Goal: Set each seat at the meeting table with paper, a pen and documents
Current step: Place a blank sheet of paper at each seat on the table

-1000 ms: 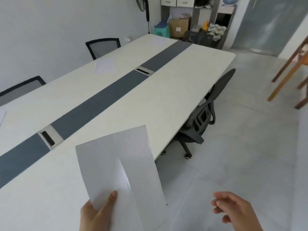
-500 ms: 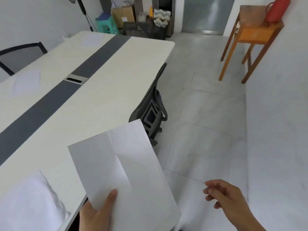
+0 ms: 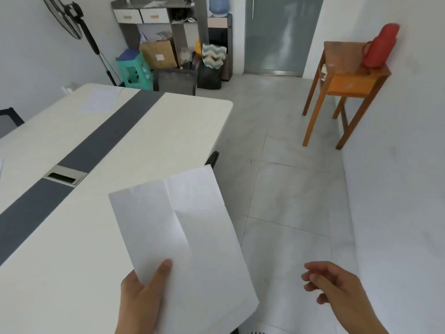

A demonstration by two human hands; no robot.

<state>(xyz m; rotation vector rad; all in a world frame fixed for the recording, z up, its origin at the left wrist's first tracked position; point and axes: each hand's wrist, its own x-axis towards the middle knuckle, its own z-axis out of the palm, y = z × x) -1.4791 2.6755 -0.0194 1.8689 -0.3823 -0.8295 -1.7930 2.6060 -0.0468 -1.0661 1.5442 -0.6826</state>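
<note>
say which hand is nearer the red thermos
Right. The right hand is over the floor, toward the red thermos; the left hand grips paper sheets farther off by the table.

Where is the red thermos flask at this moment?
In the head view, upper right: the red thermos flask stands on the wooden side table, beside the right wall.

One wide-angle view, taken from the person's head, faces forward and down along the long right side of the worktop toward the room's far end. The left hand holding paper sheets and the right hand sit close under the lens at the bottom edge; the shelving and grey door lie well off at the top
</note>
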